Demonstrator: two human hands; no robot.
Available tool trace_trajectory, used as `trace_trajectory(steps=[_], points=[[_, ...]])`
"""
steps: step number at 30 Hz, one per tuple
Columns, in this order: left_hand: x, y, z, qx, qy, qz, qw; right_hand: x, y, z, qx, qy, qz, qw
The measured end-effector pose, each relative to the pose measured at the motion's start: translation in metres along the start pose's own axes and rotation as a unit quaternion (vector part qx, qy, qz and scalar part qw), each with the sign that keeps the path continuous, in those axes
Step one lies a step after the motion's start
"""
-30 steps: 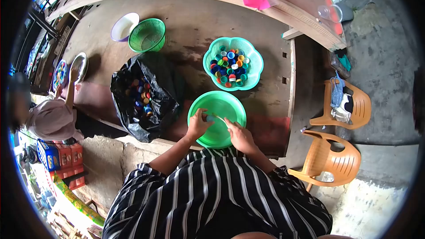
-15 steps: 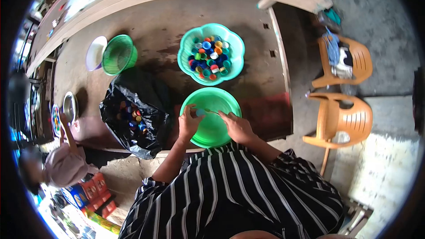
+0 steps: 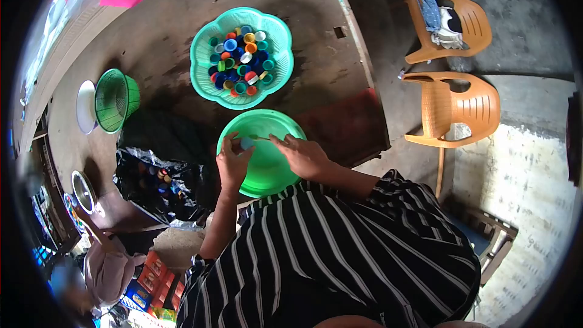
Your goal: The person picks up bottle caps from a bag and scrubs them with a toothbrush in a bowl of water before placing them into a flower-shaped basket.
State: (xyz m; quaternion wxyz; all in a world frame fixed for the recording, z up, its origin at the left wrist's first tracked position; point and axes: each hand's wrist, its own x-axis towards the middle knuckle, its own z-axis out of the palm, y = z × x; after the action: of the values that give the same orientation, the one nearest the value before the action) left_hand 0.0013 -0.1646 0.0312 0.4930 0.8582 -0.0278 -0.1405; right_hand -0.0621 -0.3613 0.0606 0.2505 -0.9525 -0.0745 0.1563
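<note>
My left hand is over the left side of a green basin, its fingers pinched on a small light-blue cap. Above the basin's right side, my right hand has its fingers closed on a thin stick-like tool, whose tip points at the cap. Just beyond the basin sits a scalloped turquoise basket holding many coloured bottle caps. Left of my left hand, a black plastic bag lies open with more caps inside.
A green basket, a white bowl and a metal bowl stand at the left. Another person is at the lower left, near red crates. Two orange chairs are on the right, one bearing cloth items.
The view has turned and shifted, so the basin, basket and bag appear further left. Both hands stay over the basin with the cap and the tool still held.
</note>
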Motion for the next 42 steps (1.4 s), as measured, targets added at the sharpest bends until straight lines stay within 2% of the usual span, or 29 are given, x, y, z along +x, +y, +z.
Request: trace_trajectory(steps=[1, 3, 5, 7, 9, 10, 13, 14, 17, 19, 20, 22, 23, 26, 30, 31, 34, 37, 42], points=[[0.002, 0.004, -0.001, 0.008, 0.003, 0.002, 1.000, 0.000, 0.002, 0.001, 0.005, -0.001, -0.007, 1.000], [0.005, 0.004, -0.001, -0.008, 0.008, 0.017, 1.000, -0.002, 0.011, 0.004, -0.016, -0.066, 0.013, 0.998], [0.007, 0.017, -0.003, -0.008, 0.014, 0.026, 1.000, -0.006, 0.013, 0.004, -0.018, -0.035, 0.010, 0.999], [0.017, 0.027, -0.002, 0.001, 0.031, 0.070, 0.997, -0.010, 0.007, -0.007, 0.000, 0.049, -0.003, 0.999], [0.036, 0.047, -0.007, 0.021, 0.053, 0.129, 0.990, -0.013, 0.004, -0.011, -0.001, 0.033, -0.003, 0.999], [0.045, 0.060, -0.008, -0.014, 0.063, 0.156, 0.986, -0.016, 0.004, -0.011, 0.012, 0.047, -0.006, 0.999], [0.070, 0.090, -0.013, -0.015, 0.065, 0.195, 0.979, -0.026, 0.001, -0.008, 0.021, 0.058, -0.020, 0.998], [0.076, 0.091, -0.014, 0.024, 0.105, 0.264, 0.958, -0.030, 0.001, -0.009, 0.028, 0.068, 0.000, 0.997], [0.066, 0.094, -0.019, 0.064, 0.171, 0.288, 0.940, -0.045, -0.002, -0.011, 0.034, 0.066, 0.037, 0.997], [0.048, 0.078, -0.023, 0.061, 0.165, 0.263, 0.949, -0.055, 0.010, 0.003, 0.086, 0.167, 0.031, 0.982], [0.037, 0.066, -0.024, 0.059, 0.152, 0.241, 0.957, -0.058, 0.016, 0.011, 0.085, 0.166, 0.028, 0.982], [0.014, 0.037, -0.027, 0.074, 0.153, 0.214, 0.962, -0.063, 0.030, 0.029, 0.096, 0.281, 0.047, 0.954], [0.002, 0.021, -0.028, 0.089, 0.150, 0.186, 0.967, -0.066, 0.037, 0.038, 0.095, 0.280, 0.046, 0.954], [-0.030, -0.022, -0.026, 0.154, 0.189, 0.174, 0.954, -0.072, 0.063, 0.061, 0.031, 0.256, 0.127, 0.958], [-0.069, -0.050, -0.022, 0.138, 0.203, 0.107, 0.963, -0.068, 0.083, 0.076, -0.020, 0.257, 0.144, 0.956], [-0.078, -0.056, -0.021, 0.137, 0.197, 0.114, 0.964, -0.068, 0.086, 0.079, -0.027, 0.254, 0.140, 0.957], [-0.098, -0.078, -0.015, 0.084, 0.196, 0.120, 0.970, -0.067, 0.091, 0.086, -0.014, 0.248, 0.178, 0.952], [-0.107, -0.103, -0.012, 0.102, 0.194, 0.075, 0.973, -0.064, 0.094, 0.092, -0.010, 0.284, 0.167, 0.944], [-0.108, -0.126, -0.001, 0.182, 0.206, 0.066, 0.959, -0.065, 0.090, 0.090, 0.005, 0.249, 0.172, 0.953]])
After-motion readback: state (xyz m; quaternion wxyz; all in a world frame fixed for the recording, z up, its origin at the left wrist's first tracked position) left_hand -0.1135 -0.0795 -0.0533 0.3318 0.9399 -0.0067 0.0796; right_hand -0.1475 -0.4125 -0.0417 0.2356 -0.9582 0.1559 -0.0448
